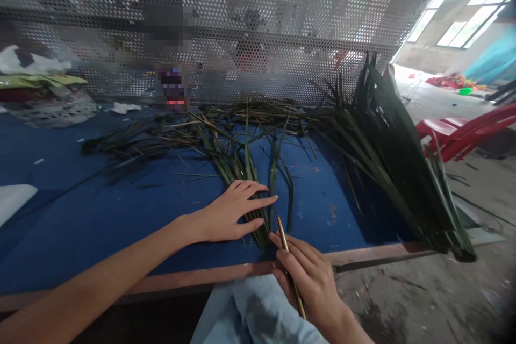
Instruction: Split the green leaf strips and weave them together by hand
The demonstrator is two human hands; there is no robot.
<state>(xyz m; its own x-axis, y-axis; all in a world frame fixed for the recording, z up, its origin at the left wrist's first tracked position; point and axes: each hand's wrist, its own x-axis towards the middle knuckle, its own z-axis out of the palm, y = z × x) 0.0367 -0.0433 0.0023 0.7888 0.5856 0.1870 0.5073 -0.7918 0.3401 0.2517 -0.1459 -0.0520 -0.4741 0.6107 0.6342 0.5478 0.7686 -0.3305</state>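
Right hand pinches a slim glossy golden stick near palm leaves.

Palm leaves looked waxy, dark green, semi-gloss, with rough, frayed dry strips among them. Thin rod had a smooth, glossy gold-coloured finish, looked like metal. Tabletop was blue painted board, matt, paint chipped in spots. Front edge strip was brown and worn, maybe wood, can't confirm. Screen behind was perforated sheet metal, dull grey. Chair was red plastic, smooth, glossy. Trousers were pale blue cloth, denim-like. Floor was rough, dusty concrete. Scraps on the table were white and crumpled, paper or plastic, can't tell
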